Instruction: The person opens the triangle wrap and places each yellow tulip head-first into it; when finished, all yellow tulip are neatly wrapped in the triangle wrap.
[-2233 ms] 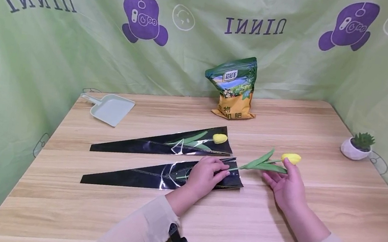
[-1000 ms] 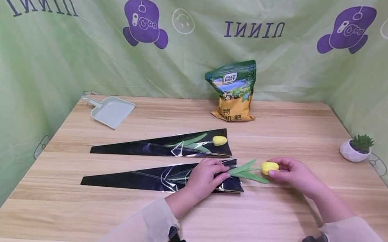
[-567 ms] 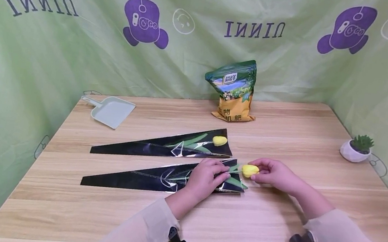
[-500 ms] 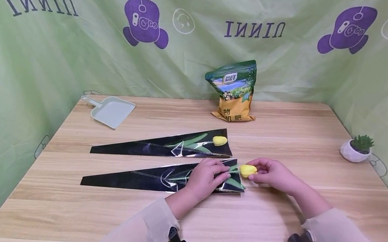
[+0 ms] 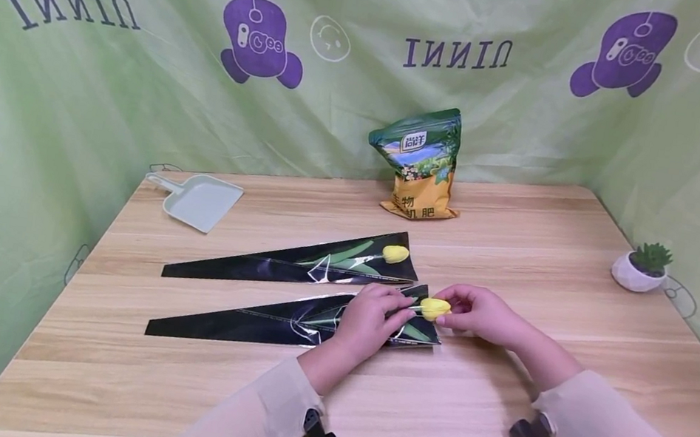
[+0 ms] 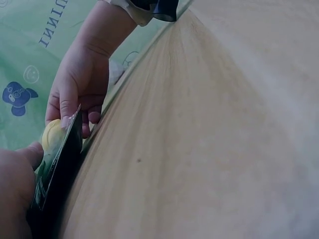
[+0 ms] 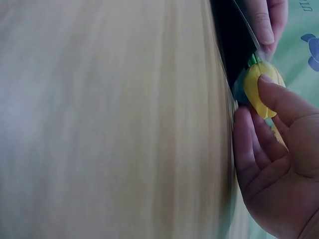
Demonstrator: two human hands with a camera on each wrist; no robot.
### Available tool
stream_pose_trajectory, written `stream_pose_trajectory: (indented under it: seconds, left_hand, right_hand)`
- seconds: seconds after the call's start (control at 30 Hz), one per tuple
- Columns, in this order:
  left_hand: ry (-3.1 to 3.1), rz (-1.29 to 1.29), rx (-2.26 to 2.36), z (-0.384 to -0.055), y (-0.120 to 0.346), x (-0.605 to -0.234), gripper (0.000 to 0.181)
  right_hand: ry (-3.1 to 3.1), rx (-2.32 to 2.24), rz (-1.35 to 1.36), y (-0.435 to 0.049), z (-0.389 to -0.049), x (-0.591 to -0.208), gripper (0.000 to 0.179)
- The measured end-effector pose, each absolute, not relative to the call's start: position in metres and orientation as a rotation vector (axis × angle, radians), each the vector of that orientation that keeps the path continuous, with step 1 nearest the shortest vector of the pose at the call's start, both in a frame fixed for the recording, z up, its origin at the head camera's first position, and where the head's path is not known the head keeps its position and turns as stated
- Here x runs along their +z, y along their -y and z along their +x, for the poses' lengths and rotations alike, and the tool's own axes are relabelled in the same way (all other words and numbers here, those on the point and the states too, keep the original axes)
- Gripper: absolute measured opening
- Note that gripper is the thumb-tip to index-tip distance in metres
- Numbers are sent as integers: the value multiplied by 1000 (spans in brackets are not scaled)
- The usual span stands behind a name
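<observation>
A yellow artificial tulip [image 5: 435,309] lies with its green leaves and stem inside the mouth of the nearer black-and-clear flower sleeve [image 5: 221,320]. My right hand [image 5: 480,315] pinches the bloom between thumb and fingers at the sleeve's right end; the right wrist view shows the thumb on the yellow petals [image 7: 261,89]. My left hand [image 5: 369,318] lies over the sleeve and pinches its clear film near the opening, covering part of the stem. Just beyond, a second flower sleeve [image 5: 262,267] holds another yellow tulip [image 5: 395,255], lying flat.
At the back of the wooden table [image 5: 522,235] stands a green-and-orange fertilizer bag [image 5: 422,173]. A pale dustpan [image 5: 204,202] lies at the back left. Near the right edge sits a succulent in a white pot [image 5: 640,274]. A green printed cloth [image 5: 351,114] hangs behind.
My right hand has moved left, sliding the tulip stem-first into the nearer sleeve until its bloom reaches the sleeve's mouth. My left hand has stayed in place on the sleeve.
</observation>
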State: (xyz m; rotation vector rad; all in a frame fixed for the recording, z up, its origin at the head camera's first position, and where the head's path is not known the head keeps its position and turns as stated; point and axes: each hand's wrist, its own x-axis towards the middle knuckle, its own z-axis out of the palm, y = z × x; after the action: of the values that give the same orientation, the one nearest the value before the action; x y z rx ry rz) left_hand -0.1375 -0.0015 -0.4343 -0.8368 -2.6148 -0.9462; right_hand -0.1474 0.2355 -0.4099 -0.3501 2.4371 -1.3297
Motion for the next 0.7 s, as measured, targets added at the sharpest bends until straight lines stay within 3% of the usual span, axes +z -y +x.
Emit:
stream_pose_trajectory:
  seconds: [0.7]
  left_hand:
    - [2569,-845,-1011,-140,4,-427,23]
  right_hand:
    - [-2521,-1244,-408,-204,-152,-413,40]
